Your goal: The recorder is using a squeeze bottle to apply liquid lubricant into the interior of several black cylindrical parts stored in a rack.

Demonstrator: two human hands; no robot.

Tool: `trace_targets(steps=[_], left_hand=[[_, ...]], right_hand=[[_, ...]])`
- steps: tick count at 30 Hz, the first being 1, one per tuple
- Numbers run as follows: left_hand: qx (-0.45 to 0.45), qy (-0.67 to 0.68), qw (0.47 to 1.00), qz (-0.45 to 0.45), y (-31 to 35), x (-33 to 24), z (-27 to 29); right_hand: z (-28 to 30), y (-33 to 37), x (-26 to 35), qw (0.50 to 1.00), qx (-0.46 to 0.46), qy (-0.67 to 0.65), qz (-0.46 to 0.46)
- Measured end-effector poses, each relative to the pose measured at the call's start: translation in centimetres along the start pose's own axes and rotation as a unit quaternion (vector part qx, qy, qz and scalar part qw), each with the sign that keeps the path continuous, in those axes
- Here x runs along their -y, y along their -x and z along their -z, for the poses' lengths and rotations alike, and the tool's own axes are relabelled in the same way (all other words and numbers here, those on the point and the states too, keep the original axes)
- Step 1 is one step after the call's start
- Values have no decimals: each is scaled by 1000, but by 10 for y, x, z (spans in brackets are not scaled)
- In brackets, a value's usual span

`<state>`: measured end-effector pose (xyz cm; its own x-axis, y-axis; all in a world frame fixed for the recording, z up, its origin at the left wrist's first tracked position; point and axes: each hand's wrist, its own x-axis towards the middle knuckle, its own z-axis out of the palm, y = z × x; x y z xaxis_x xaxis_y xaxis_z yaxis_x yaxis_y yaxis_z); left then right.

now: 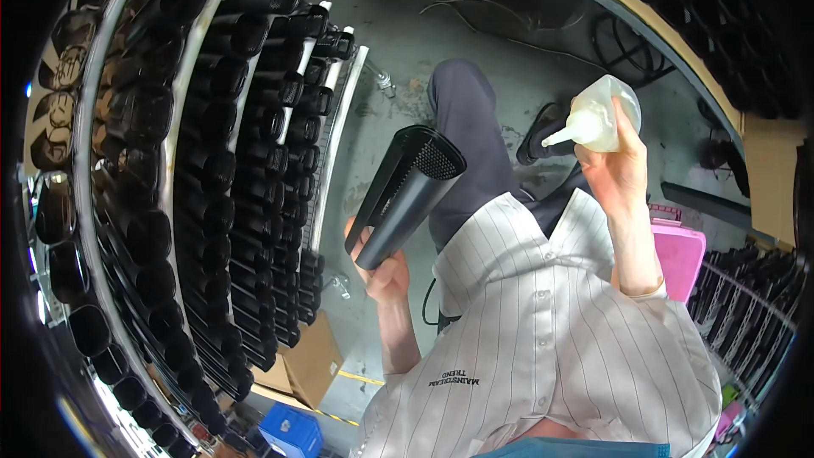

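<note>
My left hand [383, 275] is wrapped round the lower end of a black plastic housing [409, 195], a long hollow shell with a perforated grille at its upper end and a long opening along its side. The housing is tilted, its grille end over my thigh. My right hand [619, 171] grips a translucent squeeze bottle [609, 110] holding something pale. The bottle lies on its side, and its narrow nozzle points left toward the housing but stays well apart from it.
To my left, a rack [337, 144] carries rows of similar black housings. A cardboard box [307, 365] and a blue box [291, 432] stand below it. A pink plastic stool or bin [678, 256] is beside my right arm. More black parts hang on a wire rack [750, 309] at right.
</note>
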<state>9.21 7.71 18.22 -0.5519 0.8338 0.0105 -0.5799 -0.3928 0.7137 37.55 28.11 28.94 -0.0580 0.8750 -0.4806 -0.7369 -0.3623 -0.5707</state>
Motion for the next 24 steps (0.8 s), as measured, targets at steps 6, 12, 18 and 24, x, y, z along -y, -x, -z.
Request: trace_targets(steps=[6, 12, 18, 24], left_hand=[[-30, -28, 999, 10, 2, 3, 5], [-243, -69, 967, -1, 1, 20, 37], [-410, -152, 895, -83, 17, 40, 105], [-524, -317, 786, -82, 7, 54, 126]], right_hand=[[-22, 4, 0, 997, -79, -8, 5], [45, -11, 3, 982, 172, 21, -70], [28, -11, 1, 992, 119, 27, -17], [29, -13, 3, 990, 136, 28, -8]])
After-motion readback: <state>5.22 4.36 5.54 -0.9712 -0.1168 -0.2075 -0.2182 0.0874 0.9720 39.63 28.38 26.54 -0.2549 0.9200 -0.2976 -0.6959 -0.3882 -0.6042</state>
